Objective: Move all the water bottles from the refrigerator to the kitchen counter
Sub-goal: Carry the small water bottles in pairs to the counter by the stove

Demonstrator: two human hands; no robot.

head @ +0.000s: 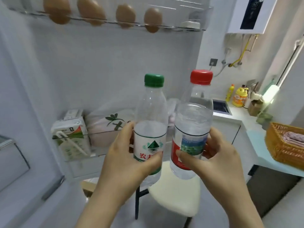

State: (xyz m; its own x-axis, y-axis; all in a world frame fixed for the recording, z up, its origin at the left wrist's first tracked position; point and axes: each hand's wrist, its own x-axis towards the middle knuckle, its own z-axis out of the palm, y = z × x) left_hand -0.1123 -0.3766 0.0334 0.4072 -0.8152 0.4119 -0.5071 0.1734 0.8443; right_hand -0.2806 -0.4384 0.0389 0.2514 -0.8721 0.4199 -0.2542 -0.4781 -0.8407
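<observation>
Within left grip (125, 162), green-capped bottle (151, 116); right grip (218, 162), red-capped bottle (192, 119).

The left hand (125, 163) grips a green-capped bottle (151, 116) and the right hand (215, 163) a red-capped bottle (192, 122), both upright, just beside each other before the open refrigerator door (98, 63); eggs (125, 15) sit above, the tabletop (256, 139) far right

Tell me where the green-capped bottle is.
The green-capped bottle is upright in the left hand, centre of the head view, just left of the red-capped bottle.
</observation>
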